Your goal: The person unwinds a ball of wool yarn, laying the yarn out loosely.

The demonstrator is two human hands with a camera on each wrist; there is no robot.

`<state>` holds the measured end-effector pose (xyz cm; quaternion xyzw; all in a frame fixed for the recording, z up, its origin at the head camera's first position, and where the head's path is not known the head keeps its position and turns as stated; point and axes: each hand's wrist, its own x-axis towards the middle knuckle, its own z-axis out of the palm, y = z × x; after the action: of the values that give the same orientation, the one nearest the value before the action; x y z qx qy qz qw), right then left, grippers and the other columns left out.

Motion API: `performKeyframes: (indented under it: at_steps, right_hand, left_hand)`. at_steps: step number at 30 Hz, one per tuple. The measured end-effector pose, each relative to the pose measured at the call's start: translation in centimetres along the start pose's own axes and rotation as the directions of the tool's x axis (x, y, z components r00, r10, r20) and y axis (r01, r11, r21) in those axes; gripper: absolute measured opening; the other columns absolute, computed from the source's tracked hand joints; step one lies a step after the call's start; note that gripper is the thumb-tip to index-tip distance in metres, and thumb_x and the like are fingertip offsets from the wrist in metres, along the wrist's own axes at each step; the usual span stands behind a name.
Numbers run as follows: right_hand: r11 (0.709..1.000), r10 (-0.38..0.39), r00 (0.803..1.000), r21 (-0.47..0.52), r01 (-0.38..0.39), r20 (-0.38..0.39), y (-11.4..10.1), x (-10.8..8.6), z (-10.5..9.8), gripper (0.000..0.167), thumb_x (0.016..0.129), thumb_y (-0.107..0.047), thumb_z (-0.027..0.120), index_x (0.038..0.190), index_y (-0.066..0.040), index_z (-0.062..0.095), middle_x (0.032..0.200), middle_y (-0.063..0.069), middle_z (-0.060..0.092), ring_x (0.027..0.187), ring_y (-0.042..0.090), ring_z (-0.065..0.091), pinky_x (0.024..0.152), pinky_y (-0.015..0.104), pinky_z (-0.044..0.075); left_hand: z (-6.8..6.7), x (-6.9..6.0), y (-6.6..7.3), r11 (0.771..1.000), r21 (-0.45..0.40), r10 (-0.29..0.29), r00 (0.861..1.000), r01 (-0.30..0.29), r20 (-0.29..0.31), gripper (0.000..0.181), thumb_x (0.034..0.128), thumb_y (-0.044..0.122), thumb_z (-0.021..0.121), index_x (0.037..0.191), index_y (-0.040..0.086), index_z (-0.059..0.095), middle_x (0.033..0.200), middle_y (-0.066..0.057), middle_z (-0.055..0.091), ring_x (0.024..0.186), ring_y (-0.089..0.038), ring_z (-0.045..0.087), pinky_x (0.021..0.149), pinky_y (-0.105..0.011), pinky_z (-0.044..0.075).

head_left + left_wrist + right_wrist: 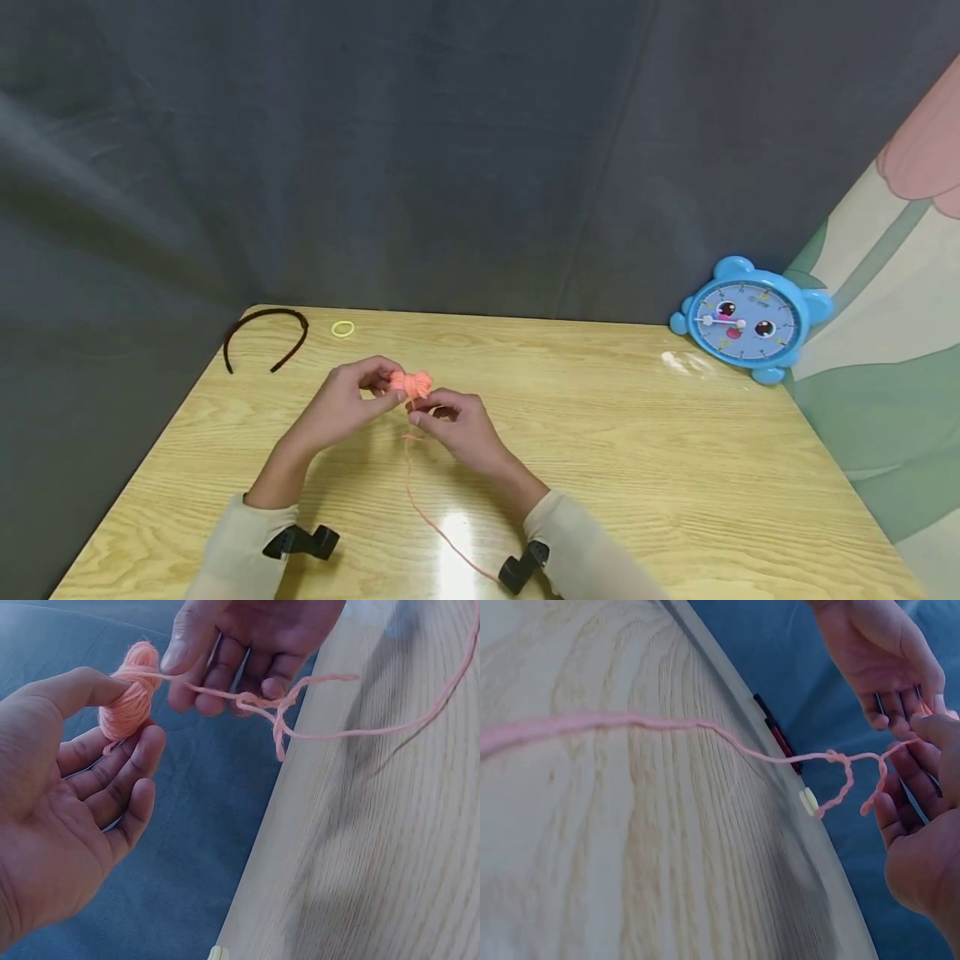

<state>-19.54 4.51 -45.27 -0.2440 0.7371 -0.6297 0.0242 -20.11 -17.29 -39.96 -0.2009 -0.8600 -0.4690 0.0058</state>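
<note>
A small bundle of coral-pink yarn [411, 384], wound tightly round its middle, is held above the table. My left hand [348, 408] pinches the bundle between thumb and fingers, seen closely in the left wrist view. Just beside it, my right hand [465, 425] pinches the strand [214, 693] leaving the bundle between thumb and index finger; its other fingers are loosely bent. Below that pinch the strand has a knot with short loose ends [330, 678]. From there a long yarn tail [435, 527] runs down toward the right wrist.
At the back left of the wooden table [637, 467] lie a dark headband [266, 312] and a pale yellow ring [342, 336]. A blue bear-shaped clock [742, 342] leans at the back right corner. A dark curtain [480, 167] hangs behind.
</note>
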Motion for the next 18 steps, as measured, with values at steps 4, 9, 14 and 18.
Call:
performKeyframes:
  at_steps: [4,9,14,18]
  right_hand:
    - [1.0,-0.001,1.0,0.01,0.001,-0.011,-0.9,-0.5,-0.2,0.015,0.098,-0.013,0.071,0.104,-0.002,0.078,0.105,0.018,0.077,0.092,0.005,0.066,0.086,0.026,0.056]
    - [0.998,-0.059,0.997,0.013,0.06,-0.049,-2.3,-1.1,-2.3,0.018,0.1,-0.013,0.068,0.107,0.002,0.076,0.104,0.02,0.075,0.089,0.008,0.067,0.081,0.024,0.057]
    - [0.995,-0.096,0.987,0.017,0.099,-0.132,-3.1,-1.2,-4.8,0.017,0.1,-0.01,0.068,0.106,0.004,0.075,0.1,0.021,0.074,0.085,0.013,0.068,0.075,0.024,0.058]
    - [0.998,-0.057,0.978,0.017,0.062,-0.202,-3.1,-1.2,-6.4,0.019,0.099,-0.012,0.07,0.107,0.006,0.074,0.098,0.012,0.075,0.085,0.011,0.068,0.075,0.023,0.058]
  left_hand:
    - [-0.1,-0.1,0.1,1.0,0.013,-0.001,1.0,0.001,-0.007,0.019,0.0949,0.016,0.075,0.114,0.014,0.07,0.1,-0.003,0.071,0.091,-0.019,0.064,0.076,-0.031,0.055]
    - [-0.3,0.0,0.1,1.0,0.019,-0.015,1.0,0.015,-0.014,0.02,0.0949,0.016,0.075,0.114,0.014,0.07,0.1,-0.003,0.07,0.091,-0.019,0.064,0.075,-0.029,0.054]
    - [-0.3,-0.1,0.3,1.0,0.004,-0.028,1.0,0.028,-0.006,0.02,0.0946,0.015,0.075,0.114,0.014,0.07,0.099,-0.004,0.07,0.09,-0.02,0.063,0.073,-0.031,0.054]
    - [-0.1,-0.1,0.3,1.0,-0.002,-0.025,1.0,0.025,0.006,0.019,0.0947,0.015,0.075,0.113,0.014,0.071,0.099,-0.003,0.07,0.089,-0.02,0.063,0.074,-0.032,0.054]
